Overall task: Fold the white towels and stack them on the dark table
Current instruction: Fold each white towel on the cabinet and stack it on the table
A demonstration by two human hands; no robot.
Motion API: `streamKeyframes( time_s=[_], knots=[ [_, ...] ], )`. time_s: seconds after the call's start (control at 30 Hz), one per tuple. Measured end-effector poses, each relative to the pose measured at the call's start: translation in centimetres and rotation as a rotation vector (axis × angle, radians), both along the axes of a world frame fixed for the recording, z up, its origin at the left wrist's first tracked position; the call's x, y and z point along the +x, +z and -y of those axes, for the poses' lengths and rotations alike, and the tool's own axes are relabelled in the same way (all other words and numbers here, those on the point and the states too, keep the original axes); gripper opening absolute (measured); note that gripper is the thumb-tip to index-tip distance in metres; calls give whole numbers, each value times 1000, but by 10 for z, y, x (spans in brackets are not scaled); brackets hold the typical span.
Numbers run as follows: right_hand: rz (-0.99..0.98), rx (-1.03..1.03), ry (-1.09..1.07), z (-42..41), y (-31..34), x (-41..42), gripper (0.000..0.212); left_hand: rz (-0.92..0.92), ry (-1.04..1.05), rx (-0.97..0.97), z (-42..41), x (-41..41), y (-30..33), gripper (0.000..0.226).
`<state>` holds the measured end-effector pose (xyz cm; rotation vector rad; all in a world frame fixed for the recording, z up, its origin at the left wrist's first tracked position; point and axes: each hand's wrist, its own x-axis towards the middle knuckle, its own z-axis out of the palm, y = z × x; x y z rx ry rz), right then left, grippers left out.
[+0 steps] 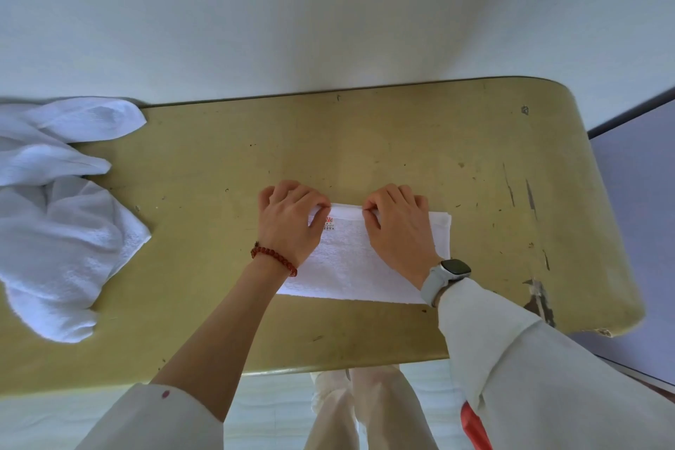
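A folded white towel (350,267) lies flat near the middle of the olive-yellow table (456,164). It shows a small red and grey label near its far edge. My left hand (290,219) pinches the towel's far edge on the left side. My right hand (400,226) pinches the same edge a little to the right, its palm resting on the cloth. A heap of unfolded white towels (58,215) lies crumpled at the table's left end, apart from both hands.
The tabletop is scratched and chipped, with worn patches near its rounded right end (540,300). A white wall (328,29) stands directly behind the table. A grey surface (635,230) lies to the right. My legs (358,409) stand under the near edge.
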<state>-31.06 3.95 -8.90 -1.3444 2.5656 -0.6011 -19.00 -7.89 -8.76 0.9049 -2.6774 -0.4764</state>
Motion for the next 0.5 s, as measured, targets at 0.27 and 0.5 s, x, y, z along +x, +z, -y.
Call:
streamKeyframes(
  time_s=[0.27, 0.5],
  knots=[
    [-59, 10, -32, 6, -4, -1, 13, 52, 39, 38, -1, -10, 4, 11],
    [-179, -11, 18, 6, -6, -3, 10, 116, 141, 120, -4, -16, 6, 14]
  ],
)
